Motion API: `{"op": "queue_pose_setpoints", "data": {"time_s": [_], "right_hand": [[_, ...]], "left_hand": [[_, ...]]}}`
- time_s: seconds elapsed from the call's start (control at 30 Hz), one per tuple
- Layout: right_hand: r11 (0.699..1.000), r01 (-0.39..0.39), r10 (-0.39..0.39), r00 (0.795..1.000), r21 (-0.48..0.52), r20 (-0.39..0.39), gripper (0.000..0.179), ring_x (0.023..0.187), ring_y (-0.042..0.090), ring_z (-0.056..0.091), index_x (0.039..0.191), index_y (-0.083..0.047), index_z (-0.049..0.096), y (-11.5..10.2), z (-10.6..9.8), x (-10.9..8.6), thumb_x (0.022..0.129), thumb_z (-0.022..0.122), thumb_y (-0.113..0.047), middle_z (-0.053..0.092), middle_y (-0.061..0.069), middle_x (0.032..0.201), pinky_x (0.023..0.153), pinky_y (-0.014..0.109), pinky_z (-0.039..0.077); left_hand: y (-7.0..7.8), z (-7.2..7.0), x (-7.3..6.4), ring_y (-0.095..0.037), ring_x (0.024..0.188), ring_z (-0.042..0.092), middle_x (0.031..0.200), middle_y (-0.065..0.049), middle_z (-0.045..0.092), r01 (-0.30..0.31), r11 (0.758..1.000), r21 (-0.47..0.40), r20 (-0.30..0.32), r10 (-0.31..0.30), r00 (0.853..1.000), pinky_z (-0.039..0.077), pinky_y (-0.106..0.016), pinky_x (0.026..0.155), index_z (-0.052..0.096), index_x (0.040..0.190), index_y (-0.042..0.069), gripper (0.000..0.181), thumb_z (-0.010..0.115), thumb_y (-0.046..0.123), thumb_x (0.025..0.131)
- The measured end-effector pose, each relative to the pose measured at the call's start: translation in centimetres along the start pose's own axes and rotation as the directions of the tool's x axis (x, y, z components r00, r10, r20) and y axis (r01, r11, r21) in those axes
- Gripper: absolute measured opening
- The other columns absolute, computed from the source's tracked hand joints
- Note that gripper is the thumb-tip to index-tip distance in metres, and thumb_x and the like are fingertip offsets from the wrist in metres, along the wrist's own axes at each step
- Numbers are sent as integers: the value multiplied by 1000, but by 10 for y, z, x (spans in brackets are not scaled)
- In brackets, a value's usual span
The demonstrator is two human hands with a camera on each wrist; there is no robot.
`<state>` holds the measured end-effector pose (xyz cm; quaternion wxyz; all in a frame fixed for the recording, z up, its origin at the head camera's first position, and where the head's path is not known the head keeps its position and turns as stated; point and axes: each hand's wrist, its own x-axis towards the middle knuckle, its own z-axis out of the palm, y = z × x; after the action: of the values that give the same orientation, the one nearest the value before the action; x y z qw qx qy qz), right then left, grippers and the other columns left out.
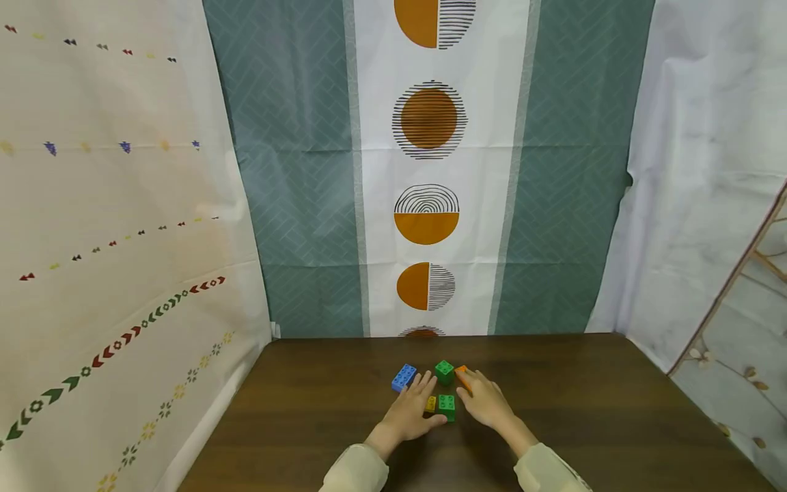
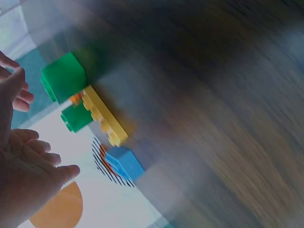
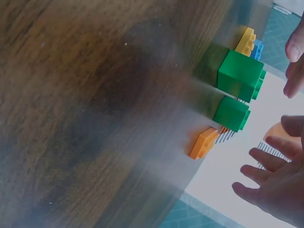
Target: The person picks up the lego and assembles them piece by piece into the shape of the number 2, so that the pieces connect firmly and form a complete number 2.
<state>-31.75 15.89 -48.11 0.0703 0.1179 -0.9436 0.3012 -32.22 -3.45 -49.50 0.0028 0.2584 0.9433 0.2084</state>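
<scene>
My left hand (image 1: 407, 414), fingers spread, hovers palm down over the left side of several toy building bricks. It partly hides a yellow brick (image 1: 431, 404), and its fingertips overlap a blue brick (image 1: 404, 377) in the head view. My right hand (image 1: 487, 404) also has its fingers extended and covers part of an orange brick (image 1: 462, 371). Between the hands are two green bricks, a nearer one (image 1: 447, 407) and a farther one (image 1: 444, 372). In both wrist views the hands appear raised above the bricks, holding nothing.
The bricks rest on a dark brown wooden table (image 1: 307, 424). Behind it hangs a green and white curtain (image 1: 295, 205) with orange circles. Patterned cloth (image 1: 123, 239) lines the left side, and a pale sheet (image 1: 695, 205) the right.
</scene>
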Motion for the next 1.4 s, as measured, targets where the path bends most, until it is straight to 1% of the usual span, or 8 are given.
{"op": "queue_pose_setpoints", "data": {"time_s": [0.17,0.3,0.47,0.63,0.83,0.97,1.2,1.4], "right_hand": [[999,-24,25,999,28,-37,42,130,49,46,131,11,53,5,2,-1,95,58,-10,52,31,138,106,62,36],[993,-64,70,996,102,-59,45,123,48,53,132,13,52,12,4,3,93,61,-7,55,33,133,100,59,44],[976,-136,146,988,168,-52,53,122,50,52,135,14,48,19,6,10,91,64,-10,53,35,133,98,60,45],[974,-177,187,980,141,-63,60,121,51,53,134,17,46,24,11,15,87,69,-12,52,37,133,98,59,45],[949,-266,271,963,169,-2,70,124,53,47,135,20,41,30,19,21,85,72,-16,45,40,137,100,60,43],[944,-295,298,955,150,4,70,123,55,46,133,22,41,36,22,23,83,74,-15,46,42,134,101,60,42],[956,-285,289,956,77,-47,66,117,55,47,130,19,48,43,26,22,81,75,-16,51,39,126,99,61,43],[962,-271,274,957,41,-98,61,108,49,49,125,18,54,44,31,23,81,75,-18,53,36,119,93,58,45]], "left_hand": [[6,9,5,-34,146,32,158,-13,34,-28,1000,-4,-20,28,999,33,-55,113,38,149,4,77,72,36,87],[7,13,8,-30,145,35,157,-10,37,-28,1000,12,10,28,1000,39,-51,111,39,148,7,78,74,34,85],[6,15,9,-28,144,36,157,-10,37,-17,1000,5,46,16,999,41,-48,110,39,149,9,76,74,33,86],[4,18,11,-29,140,42,152,-12,45,-30,1000,-9,10,30,1000,42,-46,109,44,145,6,71,75,30,86],[2,21,18,-32,125,57,140,-16,57,-49,997,-65,-36,47,998,49,-44,101,55,135,4,58,76,26,85],[6,22,22,-33,119,61,136,-17,60,-46,996,-77,-22,44,999,52,-44,97,59,130,5,54,77,25,84],[9,26,24,-29,115,63,131,-14,64,-32,995,-95,3,32,999,53,-41,95,60,130,4,55,80,18,80],[9,28,28,-23,117,62,129,-10,65,-53,998,-39,24,54,998,52,-35,96,61,129,4,53,78,6,79]]}}
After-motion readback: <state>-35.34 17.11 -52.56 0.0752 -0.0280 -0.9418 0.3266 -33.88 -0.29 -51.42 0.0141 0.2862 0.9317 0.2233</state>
